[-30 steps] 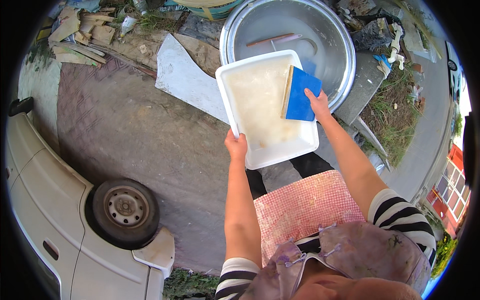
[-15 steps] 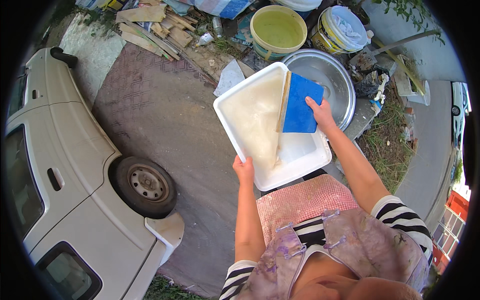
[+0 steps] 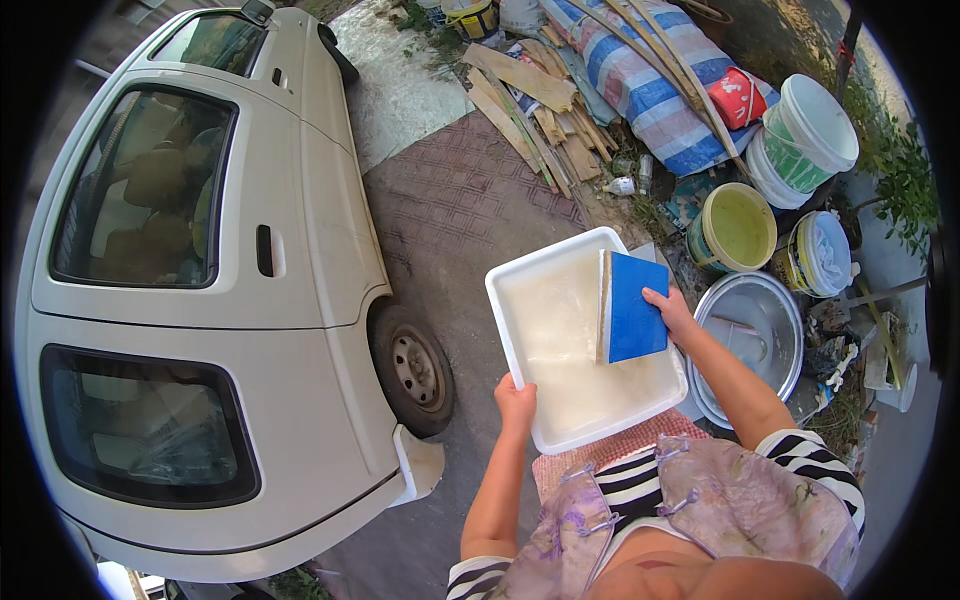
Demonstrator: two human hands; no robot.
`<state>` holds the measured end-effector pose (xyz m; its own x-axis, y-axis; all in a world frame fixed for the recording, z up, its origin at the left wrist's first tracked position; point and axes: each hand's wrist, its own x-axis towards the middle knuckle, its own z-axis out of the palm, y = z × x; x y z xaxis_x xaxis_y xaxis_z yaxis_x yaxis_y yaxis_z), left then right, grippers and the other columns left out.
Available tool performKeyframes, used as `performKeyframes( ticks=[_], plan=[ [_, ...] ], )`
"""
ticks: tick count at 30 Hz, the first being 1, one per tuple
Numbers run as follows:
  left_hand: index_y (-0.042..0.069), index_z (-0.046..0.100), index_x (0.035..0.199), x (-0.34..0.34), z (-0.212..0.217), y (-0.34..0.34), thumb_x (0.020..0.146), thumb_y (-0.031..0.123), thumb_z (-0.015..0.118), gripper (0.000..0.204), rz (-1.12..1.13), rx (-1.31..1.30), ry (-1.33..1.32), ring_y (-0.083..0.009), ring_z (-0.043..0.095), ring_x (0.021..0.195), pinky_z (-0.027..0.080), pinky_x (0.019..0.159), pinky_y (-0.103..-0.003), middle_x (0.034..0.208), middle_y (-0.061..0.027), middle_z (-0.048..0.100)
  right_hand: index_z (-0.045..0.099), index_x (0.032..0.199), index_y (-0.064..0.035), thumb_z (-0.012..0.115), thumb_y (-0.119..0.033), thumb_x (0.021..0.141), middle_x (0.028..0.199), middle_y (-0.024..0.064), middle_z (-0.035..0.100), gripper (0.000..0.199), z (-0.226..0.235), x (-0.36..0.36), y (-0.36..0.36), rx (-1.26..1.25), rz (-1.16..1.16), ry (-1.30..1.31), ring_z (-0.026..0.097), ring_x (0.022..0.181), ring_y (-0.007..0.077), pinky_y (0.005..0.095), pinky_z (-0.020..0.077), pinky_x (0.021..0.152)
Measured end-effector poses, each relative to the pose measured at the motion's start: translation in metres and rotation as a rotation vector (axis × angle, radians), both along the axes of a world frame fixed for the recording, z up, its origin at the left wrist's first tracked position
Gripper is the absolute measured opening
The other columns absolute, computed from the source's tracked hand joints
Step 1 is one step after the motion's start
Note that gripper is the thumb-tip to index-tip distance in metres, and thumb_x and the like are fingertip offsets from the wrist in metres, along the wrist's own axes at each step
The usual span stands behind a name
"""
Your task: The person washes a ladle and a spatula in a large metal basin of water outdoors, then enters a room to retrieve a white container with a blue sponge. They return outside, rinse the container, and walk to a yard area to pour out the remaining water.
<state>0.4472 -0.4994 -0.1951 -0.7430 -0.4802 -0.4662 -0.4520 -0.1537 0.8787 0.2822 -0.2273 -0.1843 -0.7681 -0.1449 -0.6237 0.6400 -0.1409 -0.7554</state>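
My left hand [image 3: 516, 401] is closed round the left rim of a shallow white plastic tray [image 3: 612, 431]. A cream, milky layer [image 3: 560, 330], apparently wet, covers much of the tray's bottom. In my right hand [image 3: 672, 310] is a flat blue board [image 3: 636, 308], gripped at its right side with the thumb on top. Along the board's left edge runs a tan strip. The board stands tilted over the right part of the tray and hides what lies beneath; whether its lower edge touches the layer I cannot tell.
Beside the tray on the right sits a wide metal basin [image 3: 785, 345]. Beyond it are a bucket of yellowish liquid [image 3: 712, 255] and other buckets [image 3: 800, 255]. Scrap wood [image 3: 540, 80] and a striped tarp [image 3: 640, 70] lie ahead. A beige van [image 3: 300, 400] stands to the left.
The view has swung so that more of the van and tarp shows. The cream layer now spreads over the tray's near right part, which was bare white. Both hands keep their grips.
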Motion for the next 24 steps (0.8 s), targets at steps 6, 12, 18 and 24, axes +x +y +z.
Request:
performKeyframes(
  ticks=[6,12,18,24],
  plan=[
    [-0.004,0.061,0.088,-0.083,0.002,-0.102,0.066,-0.004,0.051,0.024,0.128,-0.115,-0.073,-0.0103,0.056,0.066,0.044,0.059,-0.024,0.077,-0.0044,0.061,0.052,0.107,0.0020,0.062,-0.021,0.081,0.095,0.0100,0.061,0.036,-0.010,-0.132,-0.133,-0.147,0.186,0.061,0.060,0.079,0.0169,0.0320,0.0507,0.071],
    [-0.004,0.060,0.087,-0.237,0.032,-0.219,0.067,-0.005,0.051,0.022,0.210,-0.096,-0.011,-0.0086,0.054,0.064,0.043,0.057,-0.023,0.076,-0.0030,0.060,0.053,0.105,0.0010,0.062,-0.020,0.081,0.093,0.0093,0.061,0.033,0.010,-0.303,-0.266,-0.163,0.244,0.093,0.060,0.078,0.0164,0.0315,0.0504,0.072],
    [-0.002,0.060,0.089,-0.438,0.022,-0.351,0.066,-0.006,0.051,0.025,0.227,-0.043,0.071,-0.0099,0.057,0.068,0.044,0.061,-0.022,0.079,-0.0031,0.062,0.056,0.098,0.0019,0.061,-0.024,0.080,0.090,0.0087,0.062,0.032,0.007,-0.505,-0.392,-0.242,0.353,0.170,0.060,0.078,0.0151,0.0303,0.0501,0.073],
    [-0.002,0.061,0.091,-0.660,0.043,-0.455,0.067,-0.008,0.050,0.027,0.151,-0.081,0.139,-0.0110,0.059,0.073,0.046,0.065,-0.023,0.085,-0.0055,0.064,0.057,0.100,0.0023,0.063,-0.023,0.078,0.091,0.0080,0.062,0.034,0.029,-0.714,-0.492,-0.074,0.188,0.312,0.059,0.078,0.0156,0.0281,0.0486,0.071]
  ],
)
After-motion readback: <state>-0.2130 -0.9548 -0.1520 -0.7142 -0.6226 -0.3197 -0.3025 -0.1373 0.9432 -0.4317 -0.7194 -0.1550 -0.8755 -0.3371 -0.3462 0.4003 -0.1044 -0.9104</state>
